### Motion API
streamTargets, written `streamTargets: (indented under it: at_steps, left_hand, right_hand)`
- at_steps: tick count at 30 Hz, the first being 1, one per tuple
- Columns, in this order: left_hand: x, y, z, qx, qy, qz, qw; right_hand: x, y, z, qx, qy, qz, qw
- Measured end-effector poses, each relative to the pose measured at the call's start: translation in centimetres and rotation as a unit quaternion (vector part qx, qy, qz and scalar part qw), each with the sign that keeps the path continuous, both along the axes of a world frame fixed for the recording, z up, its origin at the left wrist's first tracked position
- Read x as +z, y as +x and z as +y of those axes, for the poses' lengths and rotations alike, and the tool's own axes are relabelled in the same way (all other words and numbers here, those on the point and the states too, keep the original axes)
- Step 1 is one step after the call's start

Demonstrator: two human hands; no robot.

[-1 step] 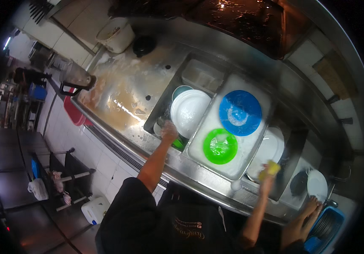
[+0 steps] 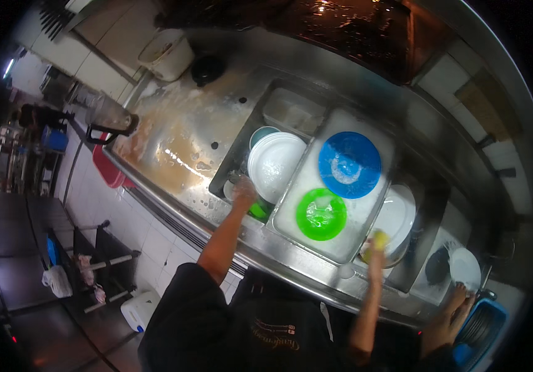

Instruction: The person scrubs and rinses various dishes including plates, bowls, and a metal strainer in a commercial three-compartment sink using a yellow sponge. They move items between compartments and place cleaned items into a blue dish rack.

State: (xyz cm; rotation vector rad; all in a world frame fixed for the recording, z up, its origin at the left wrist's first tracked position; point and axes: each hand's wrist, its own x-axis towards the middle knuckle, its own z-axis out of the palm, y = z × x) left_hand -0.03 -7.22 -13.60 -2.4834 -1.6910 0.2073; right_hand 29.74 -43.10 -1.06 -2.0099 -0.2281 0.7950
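My left hand (image 2: 243, 191) reaches into the left basin, beside a stack of white plates (image 2: 276, 167). Around its fingers are a small pale dish (image 2: 230, 189) and a bright green item (image 2: 256, 210); whether they grip anything is hidden. My right hand (image 2: 376, 255), smeared by motion, is closed on a yellow sponge (image 2: 380, 239) near the front of the right basin. White plates (image 2: 397, 214) stand there, just beyond the sponge. Between my hands is a metal tub of soapy water (image 2: 284, 230), holding a blue plate (image 2: 349, 165) and a green plate (image 2: 321, 214).
At the right, another person's hand (image 2: 456, 310) holds a white plate (image 2: 465, 270) above a blue crate (image 2: 483, 328). A blender jug (image 2: 112, 118) lies at the counter's left edge. A white bucket (image 2: 167, 54) and a black bowl (image 2: 209, 70) stand at the back left.
My right hand has moved left with the sponge, toward the tub. My left hand has barely shifted, and the plates stay where they were.
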Motion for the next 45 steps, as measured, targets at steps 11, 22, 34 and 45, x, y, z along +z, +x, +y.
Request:
streamTargets:
  at_steps: [11,22,34,45]
  left_hand:
    - [25.0,4.9,2.2,-0.186,-0.2,-0.325,0.906]
    - [10.7,14.7,14.0,-0.156,-0.117,-0.206,0.959]
    - [-2.2,16.2,24.8,-0.26,-0.192,0.162,0.932]
    - [4.3,21.5,20.6,-0.424,-0.147,0.168,0.878]
  right_hand:
    - [-5.5,5.7,-3.3,-0.14,-0.185,-0.35,0.908]
    - [-19.8,15.6,-16.1,-0.028,-0.296,0.045,0.954]
    - [-17.8,16.3,-15.0,0.068,-0.463,0.052,0.882]
    - [-18.4,16.4,-17.0,0.108,-0.427,0.103,0.892]
